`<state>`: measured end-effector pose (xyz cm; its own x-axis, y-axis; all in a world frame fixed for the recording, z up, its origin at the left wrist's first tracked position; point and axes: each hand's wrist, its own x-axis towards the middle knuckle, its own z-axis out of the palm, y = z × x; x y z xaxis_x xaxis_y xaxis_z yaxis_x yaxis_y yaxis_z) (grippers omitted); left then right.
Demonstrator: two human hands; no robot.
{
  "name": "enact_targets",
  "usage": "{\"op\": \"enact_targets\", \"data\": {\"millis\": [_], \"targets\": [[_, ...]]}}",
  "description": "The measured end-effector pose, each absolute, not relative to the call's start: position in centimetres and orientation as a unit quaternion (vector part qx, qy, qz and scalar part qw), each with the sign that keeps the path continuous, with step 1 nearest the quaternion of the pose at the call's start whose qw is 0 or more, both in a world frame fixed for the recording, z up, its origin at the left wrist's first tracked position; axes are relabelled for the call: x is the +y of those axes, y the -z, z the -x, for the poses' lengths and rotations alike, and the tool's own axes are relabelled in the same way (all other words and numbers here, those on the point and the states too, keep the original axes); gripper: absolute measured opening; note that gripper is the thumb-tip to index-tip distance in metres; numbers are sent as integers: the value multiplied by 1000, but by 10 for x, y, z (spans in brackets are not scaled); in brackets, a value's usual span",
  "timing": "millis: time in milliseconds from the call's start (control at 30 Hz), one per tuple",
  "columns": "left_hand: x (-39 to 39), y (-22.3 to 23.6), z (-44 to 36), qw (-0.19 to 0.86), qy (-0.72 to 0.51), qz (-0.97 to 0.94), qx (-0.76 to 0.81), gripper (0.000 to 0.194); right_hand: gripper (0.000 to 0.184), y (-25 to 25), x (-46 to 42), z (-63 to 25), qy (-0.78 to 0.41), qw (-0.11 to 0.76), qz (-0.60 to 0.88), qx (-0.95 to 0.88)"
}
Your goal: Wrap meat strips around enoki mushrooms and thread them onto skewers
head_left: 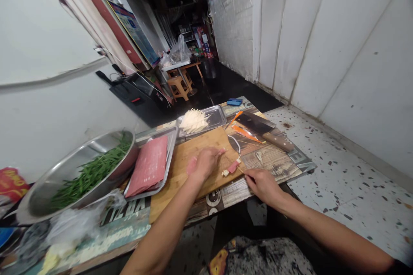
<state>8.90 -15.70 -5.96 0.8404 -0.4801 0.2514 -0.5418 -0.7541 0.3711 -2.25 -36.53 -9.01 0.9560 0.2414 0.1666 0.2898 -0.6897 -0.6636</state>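
Observation:
My left hand [206,162] is low over the wooden cutting board [183,150], its fingers bent and closed round what looks like a small meat roll; pink meat [222,151] shows at the fingertips. A thin pink meat slice [191,165] lies on the board left of that hand. At the board's right corner, my right hand [263,184] pinches a thin skewer. A pink meat roll with pale enoki ends [232,166] is on the skewer's far end. Beyond the board, a metal tray holds a bunch of enoki mushrooms [194,121].
Stacked meat slices [149,163] lie in a tray left of the board. Further left stands a steel bowl [32,200] of green vegetables, with a plastic bag [77,225] in front. A cleaver [258,123], orange wrappers [247,133], thin sticks and a blue box [234,102] lie right.

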Motion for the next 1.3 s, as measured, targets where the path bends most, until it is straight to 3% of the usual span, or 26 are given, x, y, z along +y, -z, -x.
{"op": "enact_targets", "data": {"millis": [433, 733, 1300], "targets": [[-154, 61, -89, 220, -76, -934, -270, 43, 26, 90, -358, 21, 31, 343, 929, -135], [-153, 61, -90, 207, -66, -935, -279, 46, 24, 74, -351, 18, -14, 276, 953, -121], [-150, 56, -89, 210, -55, -929, -298, 32, 28, 59, -336, 4, -41, 231, 964, -125]]}}
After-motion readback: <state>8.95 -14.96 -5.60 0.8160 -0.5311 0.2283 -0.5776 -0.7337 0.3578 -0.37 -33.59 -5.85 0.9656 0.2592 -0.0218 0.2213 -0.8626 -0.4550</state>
